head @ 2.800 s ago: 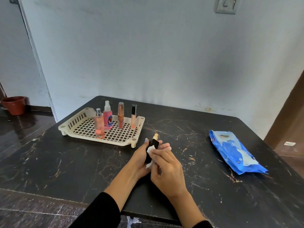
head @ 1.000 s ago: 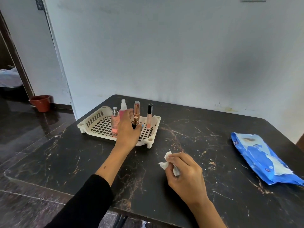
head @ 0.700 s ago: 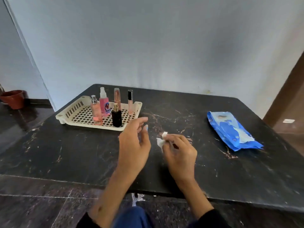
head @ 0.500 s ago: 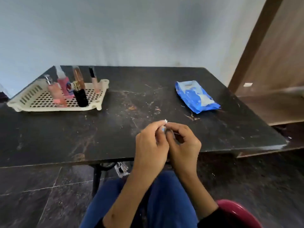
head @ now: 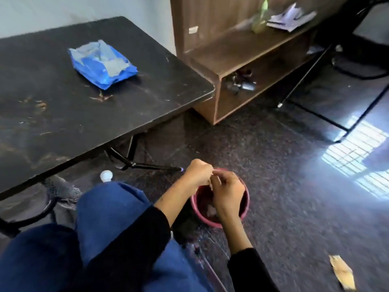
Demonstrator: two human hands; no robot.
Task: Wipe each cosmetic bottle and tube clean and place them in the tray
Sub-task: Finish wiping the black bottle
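I hold my left hand (head: 199, 172) and right hand (head: 228, 191) pinched together on the used wipe (head: 211, 180) above the red bin (head: 245, 204), so it drops inside.

Both hands (head: 212, 184) meet above the bin (head: 221, 218) on the floor, right of the table (head: 147, 98) bearing the wipes pack (head: 101, 64)

No readable text anywhere. Blue wipes pack (head: 102, 63) on the bench (head: 63, 114) has print, too blurred to read.
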